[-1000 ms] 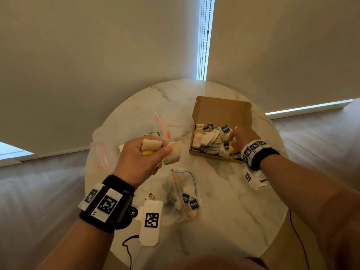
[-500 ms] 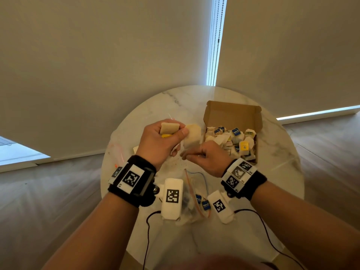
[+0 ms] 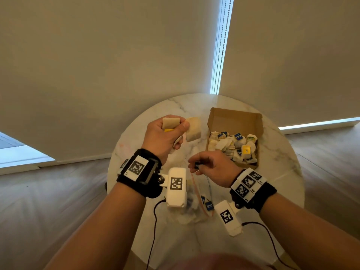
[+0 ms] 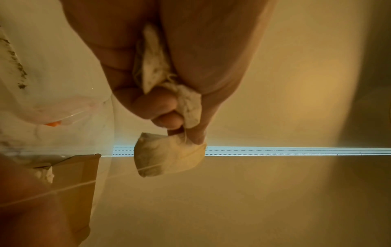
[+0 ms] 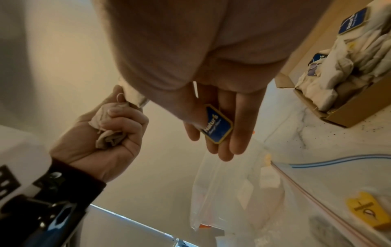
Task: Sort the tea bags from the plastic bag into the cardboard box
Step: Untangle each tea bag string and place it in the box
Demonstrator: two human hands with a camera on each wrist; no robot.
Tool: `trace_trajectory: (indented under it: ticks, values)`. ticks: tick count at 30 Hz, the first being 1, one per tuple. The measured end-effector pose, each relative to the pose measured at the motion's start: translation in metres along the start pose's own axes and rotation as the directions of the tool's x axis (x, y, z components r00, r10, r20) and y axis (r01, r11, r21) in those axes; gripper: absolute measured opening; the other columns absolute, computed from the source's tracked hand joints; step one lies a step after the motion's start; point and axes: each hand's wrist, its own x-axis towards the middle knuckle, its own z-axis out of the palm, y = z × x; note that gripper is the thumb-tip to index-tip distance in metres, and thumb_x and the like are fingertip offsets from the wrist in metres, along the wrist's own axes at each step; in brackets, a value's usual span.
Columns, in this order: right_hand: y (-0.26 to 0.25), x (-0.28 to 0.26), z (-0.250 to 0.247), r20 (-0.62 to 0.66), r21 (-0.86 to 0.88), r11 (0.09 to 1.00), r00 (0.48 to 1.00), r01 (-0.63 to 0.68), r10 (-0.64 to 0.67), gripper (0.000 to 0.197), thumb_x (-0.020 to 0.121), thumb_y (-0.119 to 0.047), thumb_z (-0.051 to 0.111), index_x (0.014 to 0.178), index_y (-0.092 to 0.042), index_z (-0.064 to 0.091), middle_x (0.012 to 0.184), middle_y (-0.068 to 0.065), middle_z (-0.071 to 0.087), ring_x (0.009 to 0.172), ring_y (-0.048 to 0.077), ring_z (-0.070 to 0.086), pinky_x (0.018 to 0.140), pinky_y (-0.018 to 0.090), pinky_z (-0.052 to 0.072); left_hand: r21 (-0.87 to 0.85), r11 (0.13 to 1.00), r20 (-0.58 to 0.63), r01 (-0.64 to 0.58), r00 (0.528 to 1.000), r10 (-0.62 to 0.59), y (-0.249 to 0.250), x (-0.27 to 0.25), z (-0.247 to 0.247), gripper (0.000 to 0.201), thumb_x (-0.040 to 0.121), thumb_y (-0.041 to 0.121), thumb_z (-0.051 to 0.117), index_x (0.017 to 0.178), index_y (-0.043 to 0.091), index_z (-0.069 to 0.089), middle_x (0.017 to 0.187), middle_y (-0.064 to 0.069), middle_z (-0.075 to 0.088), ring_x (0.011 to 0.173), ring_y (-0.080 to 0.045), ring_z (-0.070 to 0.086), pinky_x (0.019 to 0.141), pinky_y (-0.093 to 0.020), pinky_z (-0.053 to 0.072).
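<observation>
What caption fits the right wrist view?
Right hand pinches a blue tea tag; left hand grips tea bags beside cardboard box.

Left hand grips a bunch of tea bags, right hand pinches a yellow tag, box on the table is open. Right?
Not quite: the tag pinched in the right hand is blue, as the right wrist view shows. The left hand does grip a bunch of tea bags, and the cardboard box on the table is open.
</observation>
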Motion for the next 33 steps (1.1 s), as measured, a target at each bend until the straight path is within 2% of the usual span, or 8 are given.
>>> trace_trajectory:
  ticks: [6,11,14,17,19,23,31,33]
  values:
    - [-0.004,-0.008,0.005,-0.061,0.127,0.990,0.996,-0.057,0.065,0.021,0.092,0.008,0.053,0.094,-0.011,0.062,0.089,0.020,0.072,0.080,0.022,0.073,0.068,0.028,0.059,-0.014,1.000,0.021,-0.002,1.000,0.002,0.003,-0.001,0.001,0.011,0.086,0.010,0.073,0.078,0.016,0.069,0.061,-0.006,0.055,0.047,-0.019,0.044,0.046,-0.025,0.034]
    - [-0.002,-0.006,0.001,-0.203,-0.107,0.992,0.978,-0.061,0.038,0.014,0.087,-0.007,0.068,0.090,-0.019,0.074,0.075,0.003,0.072,0.059,0.007,0.062,0.056,0.018,0.052,-0.022,1.000,0.047,-0.003,0.999,0.004,0.005,-0.005,0.002,0.014,0.086,0.009,0.073,0.076,0.018,0.069,0.062,-0.006,0.055,0.048,-0.019,0.044,0.045,-0.024,0.033]
    - [-0.010,-0.004,-0.001,-0.173,0.098,0.988,0.976,-0.116,0.132,0.015,0.094,-0.003,0.057,0.097,-0.011,0.069,0.070,0.012,0.070,0.054,0.016,0.065,0.050,0.023,0.053,-0.037,0.999,0.091,-0.001,0.996,0.004,0.006,-0.009,0.001,0.012,0.087,0.006,0.071,0.078,0.014,0.067,0.064,-0.007,0.056,0.047,-0.019,0.044,0.043,-0.024,0.034]
    - [-0.020,0.001,-0.006,-0.164,0.362,0.926,0.970,-0.107,0.177,0.017,0.097,-0.001,0.052,0.099,0.000,0.068,0.084,0.018,0.073,0.075,0.027,0.073,0.066,0.031,0.061,-0.038,0.999,0.147,0.004,0.989,0.002,0.005,-0.016,0.000,0.011,0.087,0.003,0.069,0.079,0.011,0.067,0.066,-0.007,0.058,0.047,-0.020,0.044,0.041,-0.023,0.034]
    - [-0.029,0.006,-0.009,-0.218,0.441,0.895,0.959,-0.070,0.183,0.014,0.095,-0.005,0.056,0.096,-0.001,0.070,0.084,0.015,0.074,0.077,0.029,0.073,0.064,0.031,0.060,-0.031,0.999,0.177,0.009,0.984,-0.004,0.002,-0.021,-0.001,0.014,0.087,0.002,0.069,0.077,0.012,0.068,0.066,-0.009,0.055,0.047,-0.020,0.044,0.041,-0.022,0.033]
    - [-0.047,0.013,-0.018,-0.355,0.334,0.942,0.929,0.023,0.104,0.014,0.087,-0.003,0.067,0.099,-0.008,0.071,0.081,0.010,0.074,0.070,0.017,0.071,0.058,0.022,0.054,-0.018,0.999,0.201,0.043,0.979,-0.038,-0.008,-0.031,-0.005,0.015,0.086,0.000,0.068,0.077,0.012,0.068,0.063,-0.008,0.053,0.047,-0.021,0.044,0.041,-0.021,0.032]
    - [-0.078,0.004,-0.027,-0.333,0.004,0.988,0.931,0.156,-0.146,0.009,0.086,-0.005,0.068,0.093,-0.009,0.074,0.078,0.000,0.071,0.061,-0.002,0.061,0.057,0.012,0.047,-0.017,0.987,0.146,0.162,0.977,-0.157,-0.031,-0.039,-0.010,0.013,0.086,0.000,0.069,0.079,0.010,0.067,0.060,-0.005,0.056,0.046,-0.018,0.045,0.039,-0.021,0.034]
    - [-0.083,-0.001,-0.028,-0.313,-0.016,0.985,0.935,0.172,-0.168,0.009,0.087,-0.006,0.067,0.092,-0.009,0.075,0.071,0.004,0.070,0.055,0.003,0.058,0.052,0.013,0.045,-0.011,0.984,0.134,0.176,0.976,-0.173,-0.035,-0.040,-0.010,0.013,0.086,0.000,0.069,0.079,0.010,0.068,0.060,-0.004,0.056,0.046,-0.017,0.046,0.040,-0.021,0.034]
